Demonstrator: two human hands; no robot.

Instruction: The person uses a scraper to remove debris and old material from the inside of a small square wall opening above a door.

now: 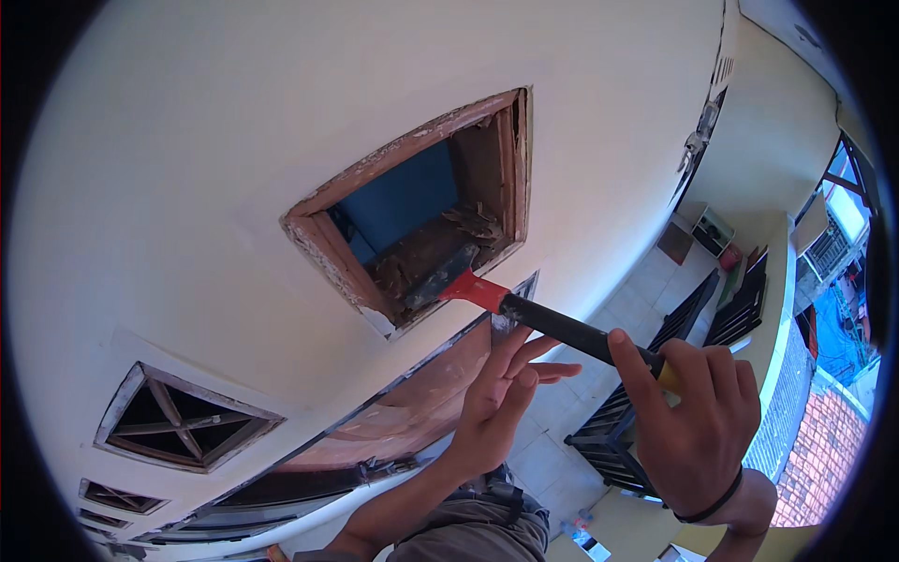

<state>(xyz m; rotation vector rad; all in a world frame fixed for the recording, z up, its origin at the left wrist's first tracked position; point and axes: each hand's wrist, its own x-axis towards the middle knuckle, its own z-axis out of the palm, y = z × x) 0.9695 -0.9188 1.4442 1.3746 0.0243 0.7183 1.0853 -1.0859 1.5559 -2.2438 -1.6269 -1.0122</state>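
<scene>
My right hand (698,417), with a dark band at the wrist, is closed around the black handle of a hammer (552,323). A red neck joins the handle to its dark head, which rests at the lower edge of a square opening (323,248) in the wall. The brown wooden frame of this opening is chipped and peeling, and broken splinters (473,222) lie inside it. Below the handle, my left hand (496,403) is raised with its fingers spread, close to the wall under the opening.
A cream wall (215,187) fills the left side. Lower left are smaller vents, one with a crossed wooden grille (178,417). Beneath the opening is a brown door panel (403,407). A dark railing (613,440) and tiled floor (548,459) lie below right, with tiled roofs (829,450) beyond.
</scene>
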